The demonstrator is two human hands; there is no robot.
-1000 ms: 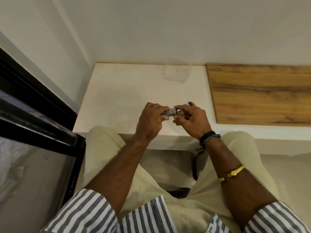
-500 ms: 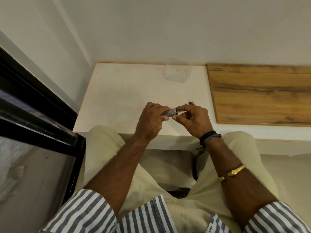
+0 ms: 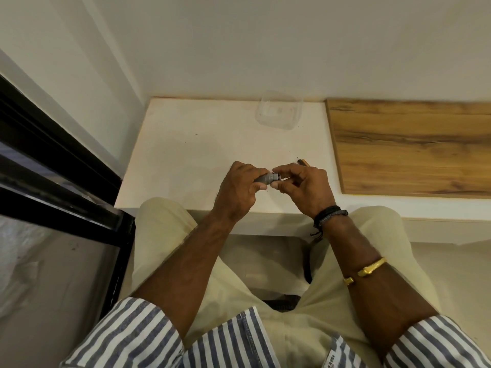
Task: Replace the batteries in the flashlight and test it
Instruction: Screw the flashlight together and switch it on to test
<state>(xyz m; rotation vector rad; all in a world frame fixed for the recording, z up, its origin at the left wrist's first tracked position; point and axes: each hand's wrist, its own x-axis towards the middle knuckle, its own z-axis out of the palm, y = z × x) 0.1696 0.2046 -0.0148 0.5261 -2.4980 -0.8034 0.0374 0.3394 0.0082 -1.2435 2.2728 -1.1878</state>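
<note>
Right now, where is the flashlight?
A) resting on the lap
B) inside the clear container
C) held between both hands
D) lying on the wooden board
C: the left hand grips the grey flashlight while the right hand pinches its end.
</note>
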